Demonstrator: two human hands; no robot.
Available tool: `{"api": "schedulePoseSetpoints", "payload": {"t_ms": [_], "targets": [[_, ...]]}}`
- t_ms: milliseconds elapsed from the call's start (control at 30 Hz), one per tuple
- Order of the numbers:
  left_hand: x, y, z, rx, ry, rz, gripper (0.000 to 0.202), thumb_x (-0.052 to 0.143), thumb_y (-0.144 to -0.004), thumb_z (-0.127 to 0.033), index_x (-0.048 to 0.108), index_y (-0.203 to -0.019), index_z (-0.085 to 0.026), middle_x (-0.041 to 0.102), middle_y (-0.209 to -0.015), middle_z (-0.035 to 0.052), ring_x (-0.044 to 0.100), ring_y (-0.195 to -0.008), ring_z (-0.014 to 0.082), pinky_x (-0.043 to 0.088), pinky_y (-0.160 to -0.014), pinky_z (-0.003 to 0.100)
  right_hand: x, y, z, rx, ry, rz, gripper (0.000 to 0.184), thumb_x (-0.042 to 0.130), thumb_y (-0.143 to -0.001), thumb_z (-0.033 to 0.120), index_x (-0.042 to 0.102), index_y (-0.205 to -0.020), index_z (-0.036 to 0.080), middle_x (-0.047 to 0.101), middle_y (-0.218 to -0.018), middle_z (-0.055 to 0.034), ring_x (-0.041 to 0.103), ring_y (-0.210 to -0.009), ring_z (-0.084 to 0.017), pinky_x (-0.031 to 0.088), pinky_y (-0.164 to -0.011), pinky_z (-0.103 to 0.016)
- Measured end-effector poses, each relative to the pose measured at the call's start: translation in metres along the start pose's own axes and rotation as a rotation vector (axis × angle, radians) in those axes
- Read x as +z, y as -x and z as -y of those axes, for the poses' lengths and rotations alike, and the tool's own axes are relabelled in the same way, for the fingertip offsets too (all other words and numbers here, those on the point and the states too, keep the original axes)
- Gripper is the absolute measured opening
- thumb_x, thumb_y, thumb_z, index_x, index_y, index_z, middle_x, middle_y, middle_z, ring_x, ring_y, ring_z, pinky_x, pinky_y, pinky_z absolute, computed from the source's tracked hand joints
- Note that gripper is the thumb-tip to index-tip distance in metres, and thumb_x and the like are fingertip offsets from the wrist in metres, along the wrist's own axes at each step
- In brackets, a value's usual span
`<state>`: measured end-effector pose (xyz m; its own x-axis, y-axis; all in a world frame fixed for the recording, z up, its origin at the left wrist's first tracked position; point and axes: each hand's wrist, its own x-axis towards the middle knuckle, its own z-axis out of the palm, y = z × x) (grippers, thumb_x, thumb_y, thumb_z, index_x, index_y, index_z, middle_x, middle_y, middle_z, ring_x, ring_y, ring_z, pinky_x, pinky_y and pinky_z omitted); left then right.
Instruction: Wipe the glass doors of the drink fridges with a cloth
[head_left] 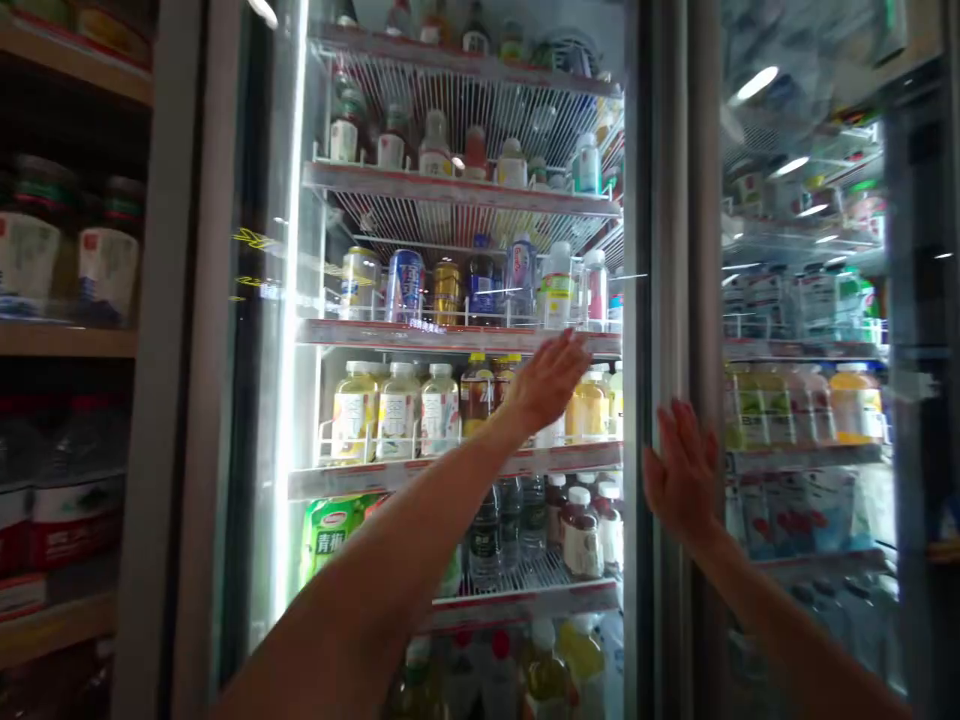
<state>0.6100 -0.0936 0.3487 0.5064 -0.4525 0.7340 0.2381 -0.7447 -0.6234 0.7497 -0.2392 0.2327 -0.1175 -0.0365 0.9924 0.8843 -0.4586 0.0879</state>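
Observation:
My left hand (551,382) reaches up across the middle of a lit drinks fridge, fingers stretched out and holding nothing. It covers part of a row with white-capped bottles (440,408) and an orange juice bottle (589,408). Whether it touches the glass, I cannot tell. My right hand (684,468) is raised at the metal door frame (669,250), fingers extended and nothing in them; it appears to rest against the frame. Above my left hand stand a blue can (405,287), a gold can (448,292) and a bottle with a yellow-green label (556,287).
A second glass door (802,300) with more drinks behind it lies to the right. On the left, wooden shelves (67,341) hold dark jars (109,250). Lower down are a green bag (330,530) and small white-capped bottles (581,535). A bright light strip (291,300) runs vertically.

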Motion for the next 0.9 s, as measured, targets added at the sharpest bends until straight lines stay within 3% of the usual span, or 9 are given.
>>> {"api": "schedulePoseSetpoints", "payload": {"t_ms": [67, 233, 300, 400, 500, 600, 767, 833, 900], "targets": [[0.005, -0.015, -0.007, -0.084, -0.012, -0.039, 0.040, 0.036, -0.088, -0.012, 0.046, -0.127, -0.011, 0.038, -0.143, 0.0123, 0.023, -0.138, 0.0246, 0.026, -0.112, 0.041, -0.006, 0.001, -0.009, 0.017, 0.015, -0.008, 0.058, 0.037, -0.090, 0.029, 0.019, -0.145, 0.023, 0.033, -0.146, -0.0133, 0.030, -0.134, -0.027, 0.023, -0.108, -0.052], [0.021, -0.036, -0.033, 0.441, 0.047, 0.196, 0.036, 0.040, -0.089, -0.017, 0.051, -0.124, -0.020, 0.045, -0.140, 0.0015, 0.031, -0.135, 0.0162, 0.027, -0.112, 0.033, -0.019, 0.002, -0.026, 0.070, 0.029, -0.081, 0.055, 0.038, -0.090, 0.027, 0.025, -0.143, 0.022, 0.037, -0.143, -0.0154, 0.033, -0.133, -0.028, 0.026, -0.106, -0.053], [0.023, -0.046, -0.039, 0.364, 0.038, 0.187, 0.036, 0.037, -0.091, -0.018, 0.051, -0.124, -0.019, 0.045, -0.140, 0.0023, 0.031, -0.135, 0.0169, 0.027, -0.112, 0.035, -0.023, 0.003, -0.030, 0.097, 0.027, -0.104, 0.054, 0.038, -0.090, 0.028, 0.027, -0.143, 0.021, 0.037, -0.142, -0.0159, 0.034, -0.132, -0.029, 0.027, -0.105, -0.053], [0.023, -0.056, -0.048, 0.043, -0.003, 0.088, 0.038, 0.033, -0.092, -0.016, 0.050, -0.125, -0.015, 0.042, -0.142, 0.0076, 0.029, -0.136, 0.0213, 0.028, -0.111, 0.041, -0.026, 0.003, -0.033, 0.133, 0.004, -0.113, 0.053, 0.037, -0.090, 0.029, 0.029, -0.142, 0.020, 0.037, -0.143, -0.0160, 0.033, -0.133, -0.030, 0.027, -0.105, -0.055], [0.023, -0.047, -0.054, 0.298, 0.039, 0.166, 0.033, 0.039, -0.090, -0.017, 0.057, -0.117, -0.019, 0.047, -0.139, 0.0023, 0.034, -0.133, 0.0198, 0.030, -0.110, 0.036, -0.027, 0.001, -0.032, 0.147, -0.019, -0.111, 0.053, 0.036, -0.090, 0.028, 0.029, -0.142, 0.021, 0.036, -0.144, -0.0149, 0.031, -0.134, -0.029, 0.026, -0.105, -0.055], [0.019, -0.037, -0.034, 0.552, 0.048, 0.221, 0.031, 0.043, -0.088, -0.019, 0.057, -0.116, -0.023, 0.049, -0.137, -0.0017, 0.036, -0.132, 0.0162, 0.030, -0.110, 0.031, -0.025, -0.005, -0.029, 0.153, -0.043, -0.127, 0.053, 0.037, -0.090, 0.027, 0.027, -0.143, 0.023, 0.034, -0.145, -0.0132, 0.031, -0.134, -0.028, 0.026, -0.106, -0.054], [-0.004, -0.053, 0.032, -0.074, -0.102, -0.097, 0.038, 0.037, -0.089, -0.012, 0.050, -0.124, -0.017, 0.041, -0.142, 0.0091, 0.027, -0.137, 0.0209, 0.030, -0.110, 0.041, -0.008, -0.030, -0.005, 0.083, -0.109, -0.138, 0.056, 0.036, -0.090, 0.025, 0.022, -0.144, 0.027, 0.030, -0.147, -0.0103, 0.029, -0.135, -0.026, 0.026, -0.107, -0.052], [-0.010, -0.054, 0.043, -0.078, -0.113, -0.146, 0.037, 0.037, -0.088, -0.012, 0.051, -0.122, -0.015, 0.042, -0.141, 0.0110, 0.026, -0.137, 0.0225, 0.031, -0.110, 0.042, 0.007, -0.049, 0.010, 0.049, -0.126, -0.138, 0.055, 0.034, -0.091, 0.025, 0.020, -0.144, 0.027, 0.031, -0.147, -0.0099, 0.029, -0.135, -0.024, 0.026, -0.108, -0.050], [-0.014, -0.046, 0.051, 0.091, -0.103, -0.077, 0.037, 0.039, -0.087, -0.012, 0.051, -0.122, -0.017, 0.045, -0.139, 0.0084, 0.028, -0.136, 0.0212, 0.033, -0.109, 0.040, 0.022, -0.071, 0.025, 0.025, -0.131, -0.123, 0.055, 0.033, -0.092, 0.026, 0.019, -0.145, 0.026, 0.033, -0.146, -0.0101, 0.028, -0.136, -0.023, 0.026, -0.108, -0.049]]}}
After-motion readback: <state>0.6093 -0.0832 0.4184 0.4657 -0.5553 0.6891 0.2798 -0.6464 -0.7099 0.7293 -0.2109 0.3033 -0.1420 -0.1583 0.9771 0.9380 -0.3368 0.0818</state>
